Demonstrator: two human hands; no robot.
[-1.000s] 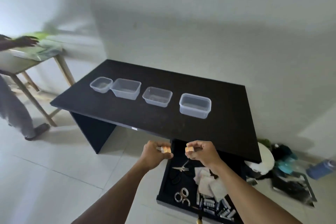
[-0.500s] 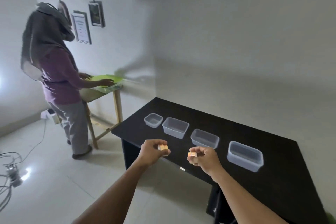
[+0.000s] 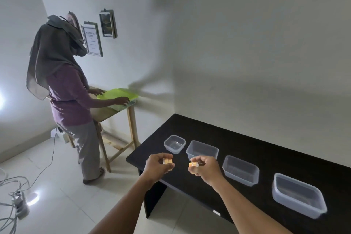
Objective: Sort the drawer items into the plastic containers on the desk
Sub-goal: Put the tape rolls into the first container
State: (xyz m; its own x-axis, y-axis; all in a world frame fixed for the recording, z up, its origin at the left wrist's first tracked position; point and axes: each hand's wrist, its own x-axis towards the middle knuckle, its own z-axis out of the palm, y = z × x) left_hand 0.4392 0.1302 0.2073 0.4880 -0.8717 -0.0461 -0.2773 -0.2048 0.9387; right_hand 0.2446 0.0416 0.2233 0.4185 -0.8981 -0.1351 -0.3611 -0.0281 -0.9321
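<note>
Now: carrying stage, judged from the load in both hands and four empty containers.
Left hand (image 3: 158, 165): closed around small pale orange-and-white blocks (image 3: 167, 161), held above the near left edge of the black rectangular bench (image 3: 247, 157).
Right hand (image 3: 206, 167): pinching a small orange-and-white piece (image 3: 193, 164) at the fingertips, just in front of the second container.
Containers: four clear plastic tubs in a row: small square one (image 3: 174, 143) far left, then a rectangular tub (image 3: 202, 150), a third (image 3: 240, 170), a largest (image 3: 299, 196) near right.
Drawer: out of view.
Risk, drop: loose fingertip pinch; a slip would send the piece to the tiled floor (image 3: 57, 205), not the bench.
Risk, missort: same-looking pieces landing in separate tubs.
Risk, tipping: light empty tubs, easily knocked by a wrist.
Risk, bystander: second person (image 3: 70, 100) at the wooden table (image 3: 114, 112), well apart, unlikely to interfere.
</note>
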